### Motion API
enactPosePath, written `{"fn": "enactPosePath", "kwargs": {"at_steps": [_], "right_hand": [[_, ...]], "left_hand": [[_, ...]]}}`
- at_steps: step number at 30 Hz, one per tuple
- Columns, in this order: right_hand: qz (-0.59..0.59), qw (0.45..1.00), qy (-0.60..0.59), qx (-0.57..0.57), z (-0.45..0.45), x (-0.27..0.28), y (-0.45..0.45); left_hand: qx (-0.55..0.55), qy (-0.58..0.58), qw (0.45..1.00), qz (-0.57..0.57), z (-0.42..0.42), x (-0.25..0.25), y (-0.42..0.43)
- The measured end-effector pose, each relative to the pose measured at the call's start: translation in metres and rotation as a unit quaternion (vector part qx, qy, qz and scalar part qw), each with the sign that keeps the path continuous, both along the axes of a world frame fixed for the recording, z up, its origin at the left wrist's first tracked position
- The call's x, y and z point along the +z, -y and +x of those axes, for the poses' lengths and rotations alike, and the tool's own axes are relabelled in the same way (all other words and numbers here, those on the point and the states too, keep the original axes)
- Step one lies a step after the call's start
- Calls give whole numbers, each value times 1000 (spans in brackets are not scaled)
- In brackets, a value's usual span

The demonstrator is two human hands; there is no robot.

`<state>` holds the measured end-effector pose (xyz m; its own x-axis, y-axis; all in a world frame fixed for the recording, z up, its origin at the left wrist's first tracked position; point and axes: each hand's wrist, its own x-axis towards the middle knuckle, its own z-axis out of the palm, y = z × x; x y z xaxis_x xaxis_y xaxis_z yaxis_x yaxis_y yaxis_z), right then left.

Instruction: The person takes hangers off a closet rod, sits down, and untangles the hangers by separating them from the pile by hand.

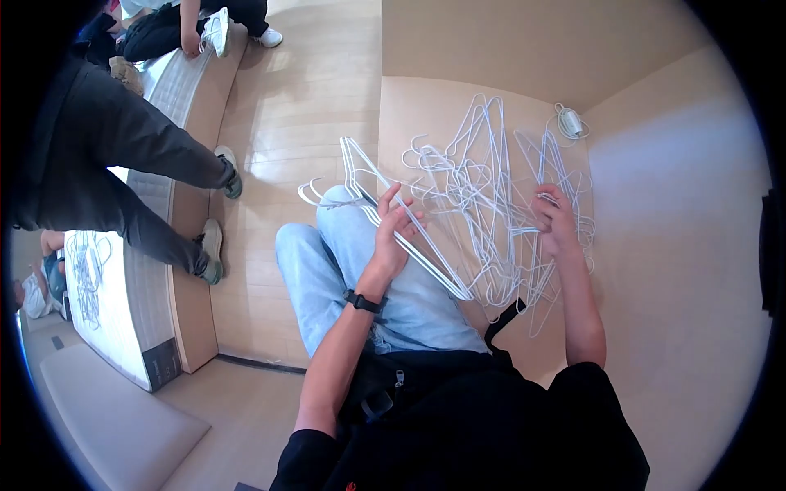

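My left hand (394, 231), below a black wrist strap, holds a few white wire hangers (440, 268) over my lap. They lie roughly parallel, with their hooks (309, 192) pointing left above my knee. My fingers pass through the hangers' frames. To the right, a tangled pile of white wire hangers (483, 176) lies on a light wooden surface (409, 98). At its right side, my right hand (557, 219) has its fingers curled on a hanger (525, 231). Crossing wires make it hard to tell where that hanger ends.
A white cable with a small block (571, 123) lies in the corner beyond the pile. On the left, a person in dark trousers (135, 155) stands by a mattress (123, 311) bearing more hangers (88, 274). Other people sit farther back. A padded panel (115, 409) lies lower left.
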<state>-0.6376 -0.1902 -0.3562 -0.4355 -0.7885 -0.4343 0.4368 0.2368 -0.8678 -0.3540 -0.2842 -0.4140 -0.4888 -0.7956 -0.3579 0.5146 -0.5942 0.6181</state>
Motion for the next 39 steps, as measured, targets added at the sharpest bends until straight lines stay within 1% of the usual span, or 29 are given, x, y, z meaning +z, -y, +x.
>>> {"fn": "enactPosePath", "kwargs": {"at_steps": [1,2,4,8,11,14,19,23,25,26,28,29,31,32,34,35,36,37,38,39], "right_hand": [[-2,999,18,-38,-8,-5,-4],[-2,999,18,-37,-15,-9,-8],[-41,997,43,-51,-20,-14,-16],[-26,996,42,-68,-12,-24,-22],[-33,997,56,-48,2,-29,-12],[-17,998,43,-34,17,-26,6],[-52,997,53,-10,25,-37,35],[-53,997,59,-2,38,-42,52],[-47,995,68,50,53,-30,58],[-46,995,68,49,57,-26,58],[-100,986,98,94,64,-17,56],[-99,986,98,94,66,-11,52],[-143,978,112,98,66,-2,43],[-142,979,112,99,64,-2,37],[-148,985,83,12,56,-2,24],[-152,984,98,-8,49,-1,18],[-151,984,96,-11,41,-4,10],[-152,979,121,-65,34,-8,2],[-151,970,147,-117,26,-11,-4],[-156,969,144,-125,22,-11,-12]], "left_hand": [[6,0,1000,0,0,0,0],[7,0,1000,-1,0,0,1],[5,0,1000,-10,0,0,0],[-1,4,1000,-10,0,-1,0],[-1,5,1000,-4,0,-1,1],[-2,11,1000,-6,0,1,0],[7,4,1000,0,-1,-1,0],[12,-2,1000,-3,-1,-3,0],[31,9,999,-4,-2,0,-1],[30,10,999,-3,-2,1,-2],[47,6,999,-15,-2,3,-2],[47,6,999,-14,-1,2,-2],[56,24,996,-67,0,0,-2],[57,24,996,-65,2,-1,-2],[58,22,991,-117,5,2,-5],[57,20,991,-116,9,4,-6],[53,36,987,-149,14,6,-8],[50,51,981,-181,20,8,-10],[48,50,981,-179,24,12,-11],[50,50,979,-191,28,15,-12]]}}
